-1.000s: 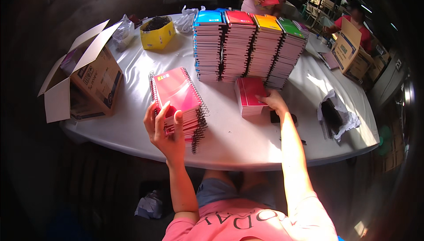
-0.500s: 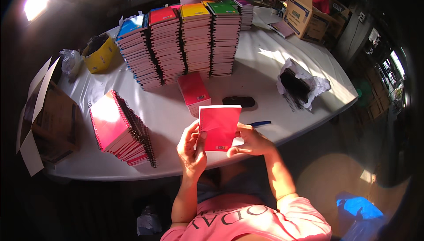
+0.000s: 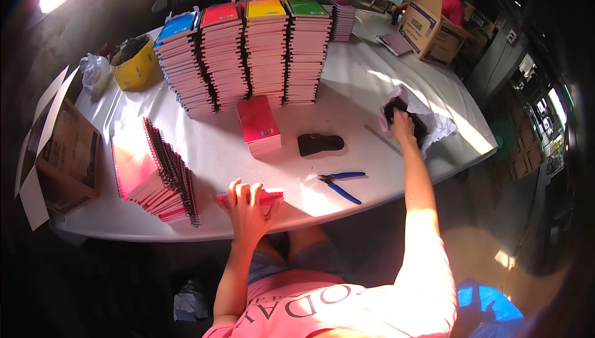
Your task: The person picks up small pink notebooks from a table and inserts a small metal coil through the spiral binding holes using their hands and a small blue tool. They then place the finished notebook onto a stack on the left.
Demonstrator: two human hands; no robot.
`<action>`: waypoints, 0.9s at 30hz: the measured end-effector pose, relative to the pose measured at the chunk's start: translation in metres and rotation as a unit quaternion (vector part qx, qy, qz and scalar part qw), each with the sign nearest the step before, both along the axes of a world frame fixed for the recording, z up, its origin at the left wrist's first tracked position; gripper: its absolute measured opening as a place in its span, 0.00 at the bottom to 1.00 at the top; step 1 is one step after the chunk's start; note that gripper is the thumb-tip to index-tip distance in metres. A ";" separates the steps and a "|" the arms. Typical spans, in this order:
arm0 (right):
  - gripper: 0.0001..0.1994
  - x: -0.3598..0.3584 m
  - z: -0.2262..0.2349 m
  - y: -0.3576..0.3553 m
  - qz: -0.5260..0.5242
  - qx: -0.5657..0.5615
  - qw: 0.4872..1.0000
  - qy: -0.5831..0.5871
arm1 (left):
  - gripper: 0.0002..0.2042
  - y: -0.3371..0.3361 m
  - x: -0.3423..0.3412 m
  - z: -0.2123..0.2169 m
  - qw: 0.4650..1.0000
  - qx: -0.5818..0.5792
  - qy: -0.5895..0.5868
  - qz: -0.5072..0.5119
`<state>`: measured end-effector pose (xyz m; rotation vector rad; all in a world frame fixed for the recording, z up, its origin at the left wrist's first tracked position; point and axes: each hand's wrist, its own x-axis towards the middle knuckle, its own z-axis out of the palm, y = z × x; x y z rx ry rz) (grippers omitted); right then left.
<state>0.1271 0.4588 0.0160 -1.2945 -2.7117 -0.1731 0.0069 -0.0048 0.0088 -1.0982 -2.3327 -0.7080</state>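
Note:
My left hand (image 3: 246,205) presses on a red notebook (image 3: 271,195) lying flat at the near edge of the white table (image 3: 347,99). My right hand (image 3: 401,125) reaches far right into a white plastic bag (image 3: 434,122) holding black spiral bindings (image 3: 396,104); its fingers are around them. A loose spiral wire (image 3: 383,140) lies just left of the bag. Blue-handled pliers (image 3: 339,183) rest between my hands. A small pile of red notebooks (image 3: 258,125) sits mid-table beside a black object (image 3: 320,143).
Tall stacks of notebooks (image 3: 248,53) stand at the back. A fanned pile of spiral-bound notebooks (image 3: 155,171) lies at left, next to an open cardboard box (image 3: 62,152). A yellow container (image 3: 136,65) sits far left. Other people work at the far side, by another box (image 3: 427,25).
The red notebook I held up in both hands now lies on the table under my left hand. My right hand has let go and reached out to the bag at right.

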 end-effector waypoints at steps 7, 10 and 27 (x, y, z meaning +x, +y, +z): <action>0.26 0.009 0.037 -0.016 0.132 0.028 0.979 0.152 | 0.28 0.023 -0.005 -0.016 0.994 0.090 0.024 0.064; 0.24 -0.003 0.074 -0.083 0.268 0.009 0.940 0.213 | 0.25 0.022 -0.007 -0.022 0.990 0.107 0.023 0.086; 0.08 -0.036 0.031 -0.292 0.353 -0.511 0.742 0.253 | 0.21 0.015 -0.004 -0.018 0.989 0.125 0.016 0.079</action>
